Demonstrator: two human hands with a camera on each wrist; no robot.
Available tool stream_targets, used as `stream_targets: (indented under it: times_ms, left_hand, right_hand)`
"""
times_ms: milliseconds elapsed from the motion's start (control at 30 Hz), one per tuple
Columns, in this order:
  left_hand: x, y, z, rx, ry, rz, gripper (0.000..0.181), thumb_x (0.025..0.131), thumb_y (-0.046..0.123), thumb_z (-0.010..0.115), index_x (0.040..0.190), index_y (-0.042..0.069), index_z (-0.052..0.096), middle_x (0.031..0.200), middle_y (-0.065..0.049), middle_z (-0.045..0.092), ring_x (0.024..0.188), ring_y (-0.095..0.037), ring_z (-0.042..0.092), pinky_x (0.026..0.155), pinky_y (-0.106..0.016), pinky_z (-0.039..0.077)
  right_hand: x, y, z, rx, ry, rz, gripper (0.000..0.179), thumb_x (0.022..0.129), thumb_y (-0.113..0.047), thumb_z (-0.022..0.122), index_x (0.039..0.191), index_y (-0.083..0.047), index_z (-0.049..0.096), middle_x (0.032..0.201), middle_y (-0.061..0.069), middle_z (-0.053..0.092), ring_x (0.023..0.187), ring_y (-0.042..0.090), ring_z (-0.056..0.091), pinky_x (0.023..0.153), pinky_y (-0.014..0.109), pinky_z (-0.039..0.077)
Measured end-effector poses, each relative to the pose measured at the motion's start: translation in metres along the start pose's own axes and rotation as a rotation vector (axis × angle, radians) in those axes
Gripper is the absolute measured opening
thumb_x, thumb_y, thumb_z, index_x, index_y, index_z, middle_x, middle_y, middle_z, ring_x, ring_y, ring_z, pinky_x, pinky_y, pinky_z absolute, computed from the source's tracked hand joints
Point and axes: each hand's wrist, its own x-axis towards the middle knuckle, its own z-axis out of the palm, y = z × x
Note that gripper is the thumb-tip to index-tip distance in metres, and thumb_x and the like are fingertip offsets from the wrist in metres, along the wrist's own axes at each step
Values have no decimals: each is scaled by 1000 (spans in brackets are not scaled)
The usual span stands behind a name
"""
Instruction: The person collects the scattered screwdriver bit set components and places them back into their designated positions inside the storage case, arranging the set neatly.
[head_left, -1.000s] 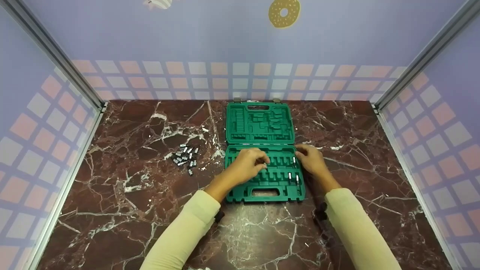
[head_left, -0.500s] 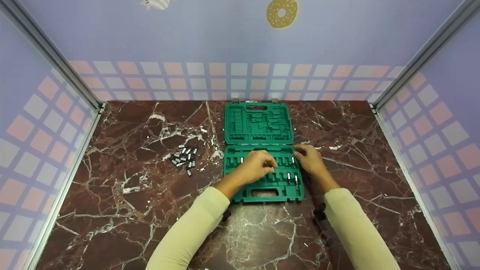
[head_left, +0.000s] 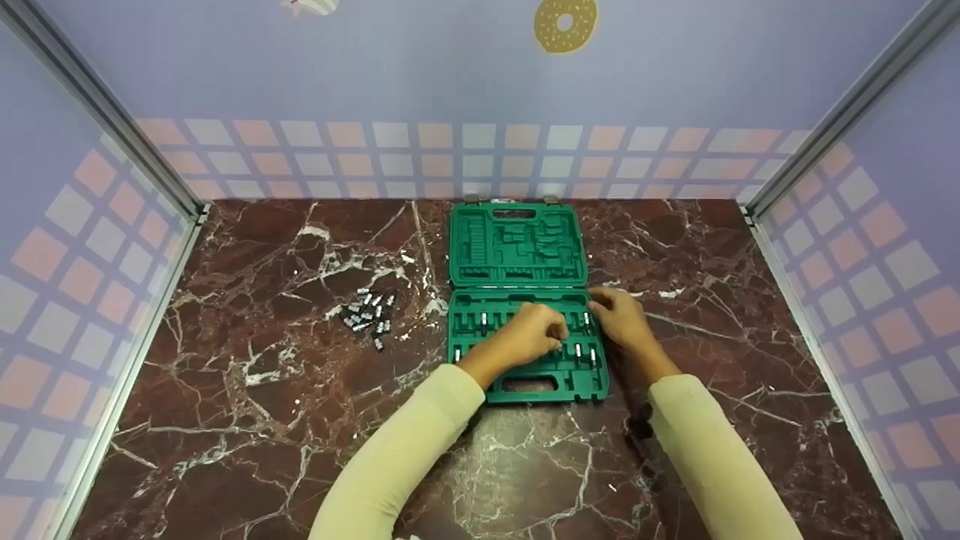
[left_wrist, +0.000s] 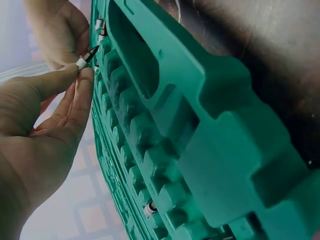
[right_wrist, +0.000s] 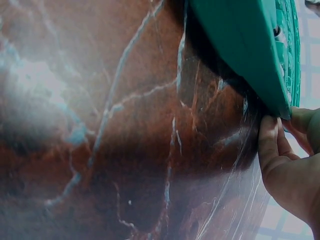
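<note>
A green tool case lies open on the marble-patterned table, its lid folded back. In the left wrist view my left hand pinches a small bit socket, silver with a dark pointed tip, above the slots of the lower half. From the head view, that hand hides the bit socket and the middle slots. My right hand holds the right edge of the case near the hinge; the right wrist view has its fingers at the case's edge. Several bit sockets stand in slots at both sides.
Left of the case, several loose bit sockets lie in a pile on the table. Patterned walls enclose the table at the back and both sides.
My left hand has moved rightward over the lower half of the case, uncovering bit sockets at its left side. The right hand has stayed on the case's edge.
</note>
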Motion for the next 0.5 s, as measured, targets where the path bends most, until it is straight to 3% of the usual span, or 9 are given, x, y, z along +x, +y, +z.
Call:
stream_targets:
  times_ms: [233,500]
  left_hand:
    - [6,1,9,72,-18,7,9,97,9,72,103,5,76,102,-8,76,91,-19,71,76,-29,58]
    - [7,1,15,171,16,56,6,96,10,73,95,6,78,99,-7,75,92,-19,71,76,-28,58]
  right_hand:
    - [2,1,0,-26,0,-1,32,103,-9,61,132,1,67,126,25,69,117,40,65,99,54,52]
    - [1,1,1,-10,-1,-17,31,103,-8,61,131,2,67,125,25,70,115,41,66,97,55,53]
